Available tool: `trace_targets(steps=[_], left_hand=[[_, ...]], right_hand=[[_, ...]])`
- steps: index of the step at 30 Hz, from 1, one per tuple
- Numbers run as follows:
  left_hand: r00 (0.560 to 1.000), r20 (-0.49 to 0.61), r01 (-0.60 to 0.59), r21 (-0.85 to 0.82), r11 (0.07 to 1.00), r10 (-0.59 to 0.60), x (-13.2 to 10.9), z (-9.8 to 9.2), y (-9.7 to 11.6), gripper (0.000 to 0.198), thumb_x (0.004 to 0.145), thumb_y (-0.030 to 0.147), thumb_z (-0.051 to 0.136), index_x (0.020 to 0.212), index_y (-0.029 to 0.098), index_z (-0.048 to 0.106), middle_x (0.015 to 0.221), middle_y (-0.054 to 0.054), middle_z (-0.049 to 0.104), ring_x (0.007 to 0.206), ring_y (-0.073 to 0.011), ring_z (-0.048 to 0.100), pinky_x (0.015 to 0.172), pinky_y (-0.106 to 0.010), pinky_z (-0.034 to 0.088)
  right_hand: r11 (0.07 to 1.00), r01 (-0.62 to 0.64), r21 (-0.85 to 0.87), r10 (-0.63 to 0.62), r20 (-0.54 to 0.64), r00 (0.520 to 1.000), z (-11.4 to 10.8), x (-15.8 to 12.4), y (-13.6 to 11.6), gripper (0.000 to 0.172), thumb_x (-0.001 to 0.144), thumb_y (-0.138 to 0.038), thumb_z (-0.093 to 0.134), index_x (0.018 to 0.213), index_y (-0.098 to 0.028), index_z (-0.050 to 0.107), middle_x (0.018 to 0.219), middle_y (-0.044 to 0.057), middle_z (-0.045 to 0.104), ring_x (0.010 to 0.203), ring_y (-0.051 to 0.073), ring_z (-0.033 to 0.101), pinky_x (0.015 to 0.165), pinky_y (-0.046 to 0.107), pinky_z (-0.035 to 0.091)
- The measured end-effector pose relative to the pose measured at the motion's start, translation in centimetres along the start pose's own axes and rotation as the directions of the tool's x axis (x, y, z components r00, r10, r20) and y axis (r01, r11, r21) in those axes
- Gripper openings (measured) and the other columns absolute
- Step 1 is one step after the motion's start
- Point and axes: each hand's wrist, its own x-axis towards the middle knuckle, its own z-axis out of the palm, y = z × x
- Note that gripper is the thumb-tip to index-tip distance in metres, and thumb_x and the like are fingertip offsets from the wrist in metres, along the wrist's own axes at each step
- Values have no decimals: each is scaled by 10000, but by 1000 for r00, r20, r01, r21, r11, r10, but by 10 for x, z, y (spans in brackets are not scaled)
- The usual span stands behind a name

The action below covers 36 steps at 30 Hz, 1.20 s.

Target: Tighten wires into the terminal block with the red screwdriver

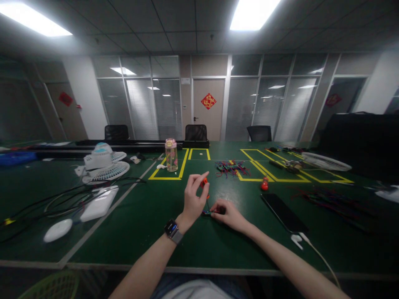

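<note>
My left hand [195, 197], with a watch on its wrist, holds an orange-red screwdriver [204, 182] upright between thumb and fingers. Its thin dark shaft points down to a small circuit board [206, 213] on the green table. Closed around the board's right side, my right hand [227, 212] pinches it with thumb and fingertips. Part of the board is hidden by the fingers. Beyond the hands lies a pile of small boards with red and blue wires [232, 167]. A small red-orange object [264, 184], its kind unclear, is farther right.
A black phone [284, 212] with a white cable and an earbud [296, 241] lies right of my hands. A pink-lidded bottle [171, 155] stands behind them. White fans [104, 164], cables and a white mouse [58, 230] occupy the left. More wired boards [335, 203] lie right.
</note>
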Motion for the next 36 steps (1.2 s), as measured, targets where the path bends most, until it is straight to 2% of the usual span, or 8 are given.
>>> trace_targets(steps=[3,8,10,15,20,26,32,36], left_hand=[[1000,-10,-13,18,1000,13,0,0,0,302,935,256,537,1228,252,610,972,-36,517,892,-148,558,809,-271,488],[997,75,6,-59,998,-2,0,-2,1,384,992,185,374,1345,250,511,1077,-61,580,980,-150,577,847,-270,478],[998,56,8,-50,999,-6,0,-1,2,373,985,197,408,1344,238,505,1047,-58,588,963,-153,578,847,-276,477],[1000,-2,26,23,999,-25,0,0,1,282,932,265,545,1206,227,604,951,-33,519,869,-148,559,802,-269,488],[998,53,21,-15,1000,-20,0,-1,2,373,989,194,374,1332,232,517,1056,-65,549,970,-153,570,848,-274,483],[1000,-29,9,42,999,-8,1,0,2,298,935,254,537,1224,236,606,953,-36,521,870,-148,558,797,-273,492],[999,52,11,-7,1000,-11,1,-1,2,387,986,179,371,1344,236,505,1075,-67,550,991,-156,566,867,-280,480],[1000,-17,7,32,999,-6,1,0,1,326,942,220,512,1264,233,565,955,-35,524,879,-148,560,806,-275,489]], right_hand=[[1000,2,5,-2,2,1000,0,0,-1,55,728,-109,671,760,-154,665,722,-4,579,680,142,527,628,240,397],[1000,1,12,-1,1,1000,0,0,0,63,724,-106,673,765,-154,669,718,-5,571,676,142,523,623,239,395],[1000,1,11,-1,1,1000,0,0,1,61,724,-107,675,764,-153,670,720,-5,573,679,142,523,627,240,396],[1000,-12,-4,12,-3,1000,0,0,0,86,711,-84,677,762,-153,674,724,-4,580,686,143,532,638,242,399],[1000,-1,-11,1,0,1000,0,0,0,72,721,-94,677,762,-153,677,725,-2,581,685,145,535,635,245,400],[1000,-13,-8,13,-5,1000,1,1,3,80,713,-95,675,766,-155,679,726,-3,588,681,141,541,632,240,410],[1000,-9,-7,9,-3,1000,1,1,3,76,714,-106,677,773,-153,680,727,0,593,680,144,544,626,240,409],[1000,-22,2,22,-7,1000,1,0,2,77,713,-96,673,764,-154,675,722,-2,594,673,138,540,621,236,412]])
